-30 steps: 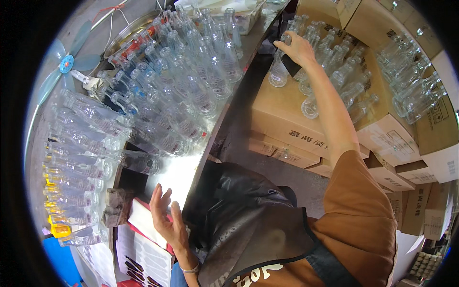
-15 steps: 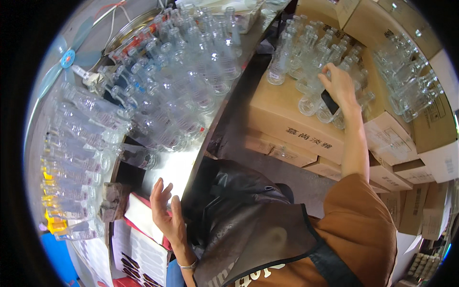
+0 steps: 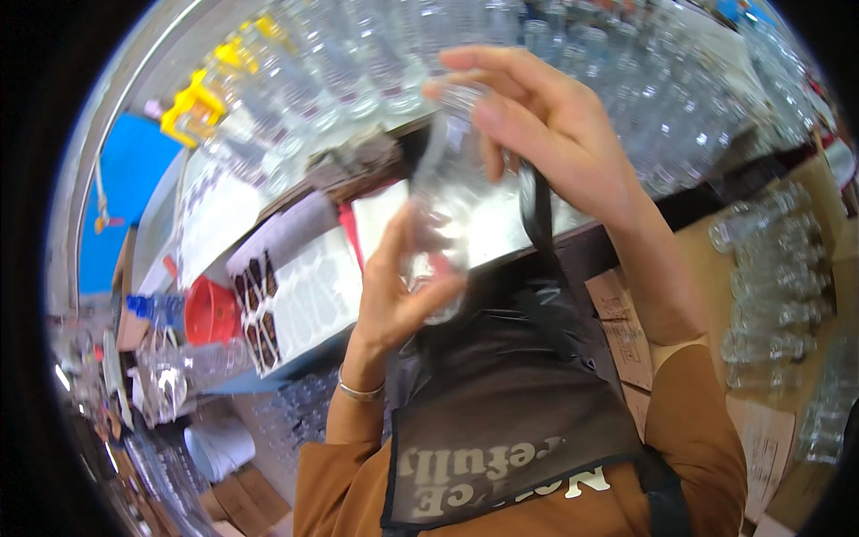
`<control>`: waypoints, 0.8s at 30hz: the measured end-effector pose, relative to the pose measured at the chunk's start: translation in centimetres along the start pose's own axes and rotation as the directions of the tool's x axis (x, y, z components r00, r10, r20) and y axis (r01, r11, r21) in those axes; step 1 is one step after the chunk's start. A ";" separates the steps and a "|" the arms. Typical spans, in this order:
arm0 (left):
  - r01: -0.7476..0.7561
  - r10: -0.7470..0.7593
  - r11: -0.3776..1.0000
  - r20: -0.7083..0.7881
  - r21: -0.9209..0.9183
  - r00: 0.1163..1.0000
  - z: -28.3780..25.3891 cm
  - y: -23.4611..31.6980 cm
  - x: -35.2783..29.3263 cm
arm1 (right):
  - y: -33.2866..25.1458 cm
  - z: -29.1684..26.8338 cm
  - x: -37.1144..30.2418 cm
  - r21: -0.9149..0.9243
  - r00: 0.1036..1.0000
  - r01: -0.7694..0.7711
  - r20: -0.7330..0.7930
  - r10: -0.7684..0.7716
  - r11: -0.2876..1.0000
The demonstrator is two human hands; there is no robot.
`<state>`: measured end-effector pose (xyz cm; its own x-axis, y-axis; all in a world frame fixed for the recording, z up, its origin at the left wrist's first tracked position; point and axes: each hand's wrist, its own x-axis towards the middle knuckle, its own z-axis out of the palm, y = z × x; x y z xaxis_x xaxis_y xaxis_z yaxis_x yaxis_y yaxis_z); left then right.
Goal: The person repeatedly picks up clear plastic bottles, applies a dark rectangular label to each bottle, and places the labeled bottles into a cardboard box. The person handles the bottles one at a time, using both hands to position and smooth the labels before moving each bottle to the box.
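A: Where's the bottle?
B: On my feed, the clear glass bottle is between the right hand and the left hand. Off the table, as I read it.
A: Axis?
B: Long axis runs nearly straight up my view, top leaning slightly right. Mouth end at the right fingertips, base end down by the left thumb. Can't tell lean toward the camera.
A: Fingers?
B: Right thumb and forefinger are clamped around the mouth end. Left thumb and fingers look closed around the lower body; blur there, so contact is my judgement.
A: Nearer hand?
B: Neither, both are on it. Right has the upper end, left the lower. I'd call that end-to-end line the key relation.
A: Nearby?
B: Black strip hangs just below the right fingers. White patterned sheet lies left of the left fingers. Standing glass bottles are beyond the left fingertips, more past the right knuckles.
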<state>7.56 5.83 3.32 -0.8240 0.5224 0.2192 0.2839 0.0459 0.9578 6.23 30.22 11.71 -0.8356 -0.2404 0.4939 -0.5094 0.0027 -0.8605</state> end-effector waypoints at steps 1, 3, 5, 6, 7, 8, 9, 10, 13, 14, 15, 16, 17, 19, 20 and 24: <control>0.041 -0.059 0.991 -0.143 -0.125 0.988 -0.7 -0.6 -0.5 | 1.6 1.2 1.3 0.040 1.000 0.020 -0.019 -0.019 0.999; 0.119 -0.174 0.970 -0.263 -0.212 0.949 -2.6 -2.4 -0.5 | 4.4 4.2 2.4 0.019 0.977 -0.210 -0.021 0.210 0.978; 0.224 -0.291 0.947 -0.317 -0.232 0.903 -4.2 -4.2 -0.5 | 6.3 6.7 1.1 -0.109 0.951 -0.297 0.053 0.304 0.949; 0.254 -0.344 0.918 -0.295 -0.305 0.891 -4.6 -5.0 -0.3 | 7.0 7.9 -0.1 -0.199 0.902 -0.404 0.072 0.425 0.893; 0.257 -0.374 0.896 -0.304 -0.362 0.876 -4.9 -5.9 0.0 | 7.8 8.9 -1.0 -0.182 0.913 -0.371 0.106 0.393 0.911; 0.291 -0.441 0.856 -0.312 -0.426 0.841 -4.8 -6.5 0.2 | 8.4 9.7 -1.8 -0.242 0.905 -0.375 0.115 0.410 0.895; 0.255 -0.417 0.864 -0.332 -0.435 0.846 -4.8 -6.9 0.1 | 9.0 10.3 -2.7 -0.285 0.949 -0.262 0.100 0.300 0.922; 0.227 -0.337 0.926 -0.387 -0.303 0.859 -4.5 -7.1 0.0 | 9.5 10.7 -3.4 -0.274 0.965 -0.225 0.069 0.252 0.935; 0.182 -0.092 0.975 -0.505 0.131 0.858 -3.4 -7.0 -0.9 | 10.7 11.2 -4.7 -0.250 0.899 -0.414 0.040 0.437 0.875; 0.165 -0.091 0.981 -0.500 0.105 0.861 -3.2 -6.8 -1.3 | 10.9 11.1 -4.9 -0.226 0.885 -0.439 0.057 0.462 0.870; 0.175 -0.119 0.982 -0.484 0.072 0.867 -3.0 -6.6 -1.6 | 11.2 11.1 -5.0 -0.215 0.882 -0.446 0.060 0.467 0.869; 0.187 -0.146 0.981 -0.469 0.041 0.871 -2.8 -6.5 -1.9 | 11.3 11.0 -5.1 -0.217 0.888 -0.433 0.067 0.456 0.875; 0.164 -0.149 0.986 -0.474 -0.010 0.868 -2.7 -6.5 -2.0 | 11.4 10.9 -5.2 -0.211 0.869 -0.469 0.061 0.490 0.858; 0.202 -0.192 0.979 -0.445 -0.025 0.875 -3.0 -6.7 -2.4 | 11.4 10.7 -5.4 -0.199 0.884 -0.431 0.100 0.456 0.880; 0.220 -0.208 0.975 -0.446 -0.027 0.870 -3.4 -6.9 -2.8 | 11.3 10.5 -5.6 -0.156 0.909 -0.385 0.105 0.403 0.910; 0.337 0.008 0.869 -0.690 0.363 0.723 -9.1 -8.5 -5.0 | 11.2 9.1 -6.0 -0.134 0.806 -0.585 0.006 0.591 0.800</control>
<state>4.84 -4.95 -4.24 -0.9322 -0.2096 0.2950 0.1471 0.5252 0.8381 7.46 22.85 -2.01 -0.9739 -0.1978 -0.1112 0.0543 0.2726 -0.9606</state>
